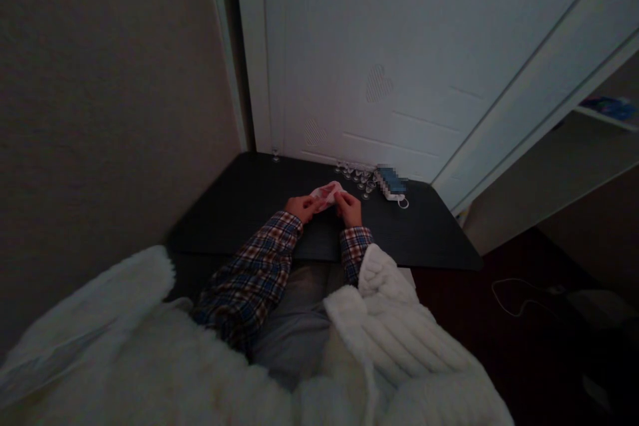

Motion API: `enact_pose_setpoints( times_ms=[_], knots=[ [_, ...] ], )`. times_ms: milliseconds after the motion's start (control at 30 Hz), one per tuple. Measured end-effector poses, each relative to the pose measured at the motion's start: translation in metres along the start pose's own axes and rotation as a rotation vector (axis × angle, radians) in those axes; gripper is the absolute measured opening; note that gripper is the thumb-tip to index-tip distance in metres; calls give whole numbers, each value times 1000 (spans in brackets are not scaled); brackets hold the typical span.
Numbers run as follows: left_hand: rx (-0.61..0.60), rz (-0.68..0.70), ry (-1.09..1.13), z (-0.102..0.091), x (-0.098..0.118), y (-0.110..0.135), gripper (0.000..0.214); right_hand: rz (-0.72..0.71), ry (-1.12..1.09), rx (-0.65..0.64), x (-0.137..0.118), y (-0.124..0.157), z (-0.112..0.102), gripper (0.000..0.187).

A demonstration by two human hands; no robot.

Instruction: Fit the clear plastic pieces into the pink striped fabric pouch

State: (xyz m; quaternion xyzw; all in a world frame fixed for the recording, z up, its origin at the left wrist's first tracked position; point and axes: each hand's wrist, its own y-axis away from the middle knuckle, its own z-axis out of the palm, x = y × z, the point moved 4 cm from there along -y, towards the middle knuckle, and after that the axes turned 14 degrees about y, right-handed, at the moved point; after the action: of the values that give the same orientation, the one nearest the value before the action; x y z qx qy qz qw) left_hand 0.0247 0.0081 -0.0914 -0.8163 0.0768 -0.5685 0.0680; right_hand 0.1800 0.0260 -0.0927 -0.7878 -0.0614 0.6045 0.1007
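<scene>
A small piece of pink cloth point(329, 191) is stretched between my two hands above the dark table point(239, 213). My left hand point(301, 208) pinches its left end, and my right hand point(349, 208) grips its right end with bent fingers. The middle of the cloth looks parted, with a fold along its far edge. Just beyond my right hand stand several small clear glass cups point(360, 180) in a loose group. Dim light hides the finer detail of my fingertips.
A phone-like device point(392, 183) with a white ring loop lies right of the cups. One more clear cup point(275, 156) stands at the far left corner. A white panelled door point(349, 46) rises behind the table, with a wall point(124, 80) at left. A white cable point(514, 313) lies at lower right.
</scene>
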Motion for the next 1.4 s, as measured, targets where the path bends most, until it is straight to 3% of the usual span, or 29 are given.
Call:
enact_pose_setpoints(
  times_ms=[233,500,833,1200,1400],
  knots=[
    [66,47,53,-4,1,-2,40,-21,-1,3,-1,1,1,41],
    [14,149,132,2,5,2,44,-36,-8,18,0,0,-1,43],
    [168,220,77,-9,5,-3,29,-56,-40,-13,3,-1,1,40],
    [119,162,124,-4,-2,-2,29,-68,17,-25,3,-2,3,41],
    [196,164,159,-9,3,-1,32,-74,176,7,8,-3,4,47]
  ],
)
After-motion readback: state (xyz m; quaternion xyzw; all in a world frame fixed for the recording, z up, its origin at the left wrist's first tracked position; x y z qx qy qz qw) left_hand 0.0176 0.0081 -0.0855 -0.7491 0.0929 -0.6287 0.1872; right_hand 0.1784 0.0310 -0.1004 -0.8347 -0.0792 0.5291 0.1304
